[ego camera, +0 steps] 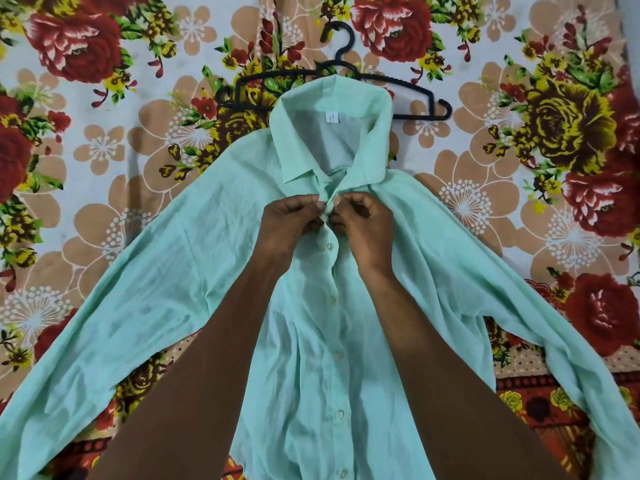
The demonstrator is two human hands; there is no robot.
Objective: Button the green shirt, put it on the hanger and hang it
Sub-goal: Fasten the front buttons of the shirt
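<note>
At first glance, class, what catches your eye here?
A pale green shirt lies spread across the middle of a loud floral bedsheet. Both hands, left hand and right hand, pinch its placket just below the collar. A black hanger lies partly under the collar.

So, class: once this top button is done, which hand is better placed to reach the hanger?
Probably the right hand: the hanger lies beyond the shirt collar, its uncovered arm on that side.
</note>
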